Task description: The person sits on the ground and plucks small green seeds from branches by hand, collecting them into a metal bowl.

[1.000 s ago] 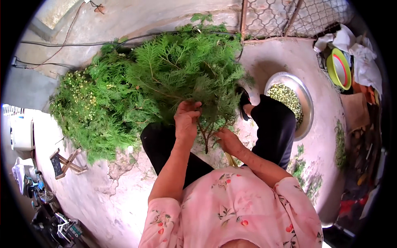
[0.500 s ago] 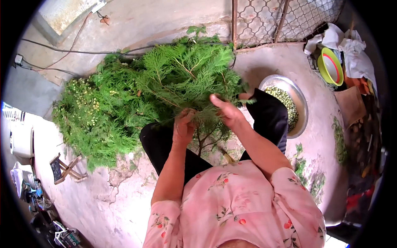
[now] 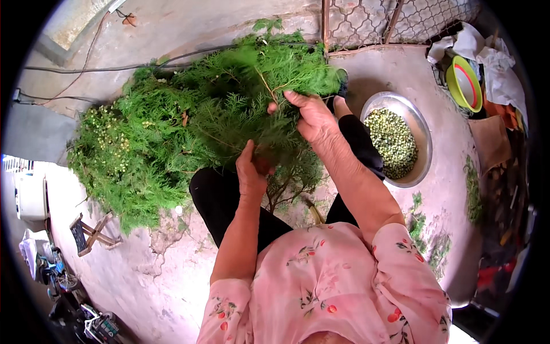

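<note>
My right hand [image 3: 314,117] is closed on the stem of a leafy evergreen branch [image 3: 292,69], lifted over the far side of a pile. Lower and to the left, my left hand [image 3: 251,172] is curled with one finger pointing up. Dark, blurred foliage lies against it, and what its fingers hold, if anything, is hidden. Beneath and left of both hands spreads a big pile of green evergreen branches [image 3: 143,149], with pale yellowish cones at its left. To the right of my knee stands a metal basin [image 3: 425,143] with many small greenish cones [image 3: 392,140].
A small folding stool [image 3: 89,232] stands at the left. A black cable [image 3: 114,70] runs along the wall behind the pile. Behind the basin is a metal lattice gate [image 3: 366,23]. A yellow-green bowl [image 3: 464,83] and cloths lie at the right; loose sprigs [image 3: 417,221] are on the floor.
My right hand has moved up and away from me, from open fingers to a grip on the branch stem. The branch moved with it. My left hand stayed near its place.
</note>
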Demonstrator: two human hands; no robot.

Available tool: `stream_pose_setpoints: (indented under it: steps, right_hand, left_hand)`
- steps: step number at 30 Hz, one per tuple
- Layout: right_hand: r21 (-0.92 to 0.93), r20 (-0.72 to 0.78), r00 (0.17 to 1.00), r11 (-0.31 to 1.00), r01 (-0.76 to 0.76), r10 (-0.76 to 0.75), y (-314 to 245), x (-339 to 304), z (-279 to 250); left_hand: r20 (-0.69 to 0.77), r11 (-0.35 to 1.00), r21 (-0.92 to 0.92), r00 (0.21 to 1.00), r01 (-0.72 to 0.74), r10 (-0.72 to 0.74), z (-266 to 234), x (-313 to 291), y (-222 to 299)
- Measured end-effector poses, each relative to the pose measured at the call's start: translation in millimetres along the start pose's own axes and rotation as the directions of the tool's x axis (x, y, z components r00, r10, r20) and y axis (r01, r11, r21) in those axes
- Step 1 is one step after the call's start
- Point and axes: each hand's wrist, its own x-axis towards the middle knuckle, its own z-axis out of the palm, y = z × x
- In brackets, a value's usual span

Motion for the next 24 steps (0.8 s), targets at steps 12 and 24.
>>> stream_pose_setpoints:
  steps: [12, 24]
  right_hand:
    - [-0.572, -0.23, 0.898, 0.798, 0.187, -0.375, 3, -10, -84]
    - [-0.801, -0.033, 0.999, 0.599, 0.0, -0.043, 58, 1, -73]
  left_hand:
    - [-0.114, 0.966, -0.257, 0.991, 0.04, -0.072, -10, 23, -1]
    - [-0.15, 0.971, -0.238, 0.989, -0.025, -0.011, -15, 17, 1]
